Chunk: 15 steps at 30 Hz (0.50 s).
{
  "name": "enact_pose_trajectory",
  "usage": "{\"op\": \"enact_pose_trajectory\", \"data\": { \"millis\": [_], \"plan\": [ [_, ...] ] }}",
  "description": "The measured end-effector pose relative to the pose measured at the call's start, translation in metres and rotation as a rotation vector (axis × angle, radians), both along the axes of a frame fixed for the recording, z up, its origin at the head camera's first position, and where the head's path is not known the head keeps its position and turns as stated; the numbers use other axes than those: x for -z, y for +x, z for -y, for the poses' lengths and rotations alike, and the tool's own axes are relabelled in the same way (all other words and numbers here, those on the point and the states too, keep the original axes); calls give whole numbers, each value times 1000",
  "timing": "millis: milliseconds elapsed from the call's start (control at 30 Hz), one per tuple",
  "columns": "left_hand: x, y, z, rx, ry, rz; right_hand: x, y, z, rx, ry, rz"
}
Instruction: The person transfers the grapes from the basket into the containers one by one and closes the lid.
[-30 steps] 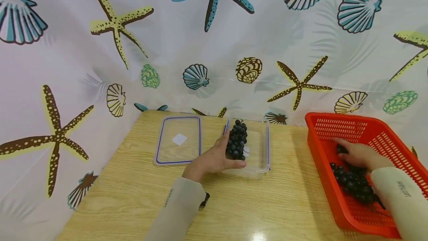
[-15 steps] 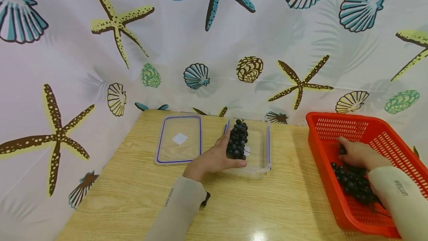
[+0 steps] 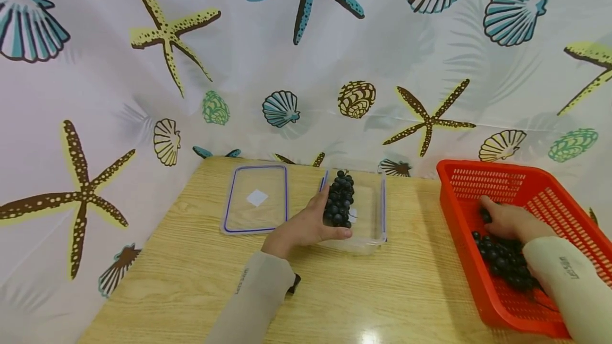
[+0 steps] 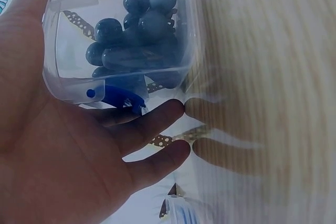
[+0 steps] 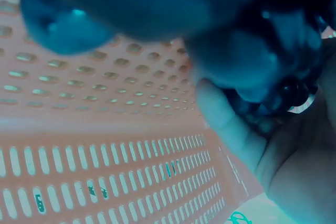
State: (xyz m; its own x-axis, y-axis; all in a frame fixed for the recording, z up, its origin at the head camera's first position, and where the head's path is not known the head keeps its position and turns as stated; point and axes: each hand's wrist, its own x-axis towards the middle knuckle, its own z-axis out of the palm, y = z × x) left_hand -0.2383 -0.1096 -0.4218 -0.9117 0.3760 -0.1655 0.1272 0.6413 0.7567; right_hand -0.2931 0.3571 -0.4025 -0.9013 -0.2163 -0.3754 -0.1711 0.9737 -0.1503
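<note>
A bunch of dark grapes (image 3: 339, 200) lies along the left side of a clear plastic container (image 3: 368, 203) on the table. My left hand (image 3: 306, 227) steadies that container at its near left corner, thumb stretched along the front and fingers along the left wall. In the left wrist view, two straight fingertips (image 4: 176, 153) rest right at the tabletop. Inside the red basket, my right hand (image 3: 511, 222) grips another bunch of grapes (image 5: 236, 61), its fingers curled around the fruit. More dark grapes (image 3: 507, 267) lie in the basket beneath that wrist.
A clear lid with a blue seal (image 3: 255, 200) lies flat, left of the container. The red perforated basket (image 3: 470, 280) stands at the right with raised walls. Behind the wooden table (image 3: 382, 291) hangs a curtain (image 3: 315, 73) printed with shells and starfish.
The right hand's fingers have drawn in around the grapes in the basket, and the hand has shifted slightly. The left hand and the container have stayed put.
</note>
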Motion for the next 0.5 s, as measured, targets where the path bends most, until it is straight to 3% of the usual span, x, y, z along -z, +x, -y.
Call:
{"op": "enact_pose_trajectory", "data": {
  "millis": [200,500],
  "plan": [
    [0,0,-1,4,-3,-8,3,2,-6,90,-69,1],
    [-1,1,-1,10,5,8,0,2,-8,50,-79,2]
  ]
}}
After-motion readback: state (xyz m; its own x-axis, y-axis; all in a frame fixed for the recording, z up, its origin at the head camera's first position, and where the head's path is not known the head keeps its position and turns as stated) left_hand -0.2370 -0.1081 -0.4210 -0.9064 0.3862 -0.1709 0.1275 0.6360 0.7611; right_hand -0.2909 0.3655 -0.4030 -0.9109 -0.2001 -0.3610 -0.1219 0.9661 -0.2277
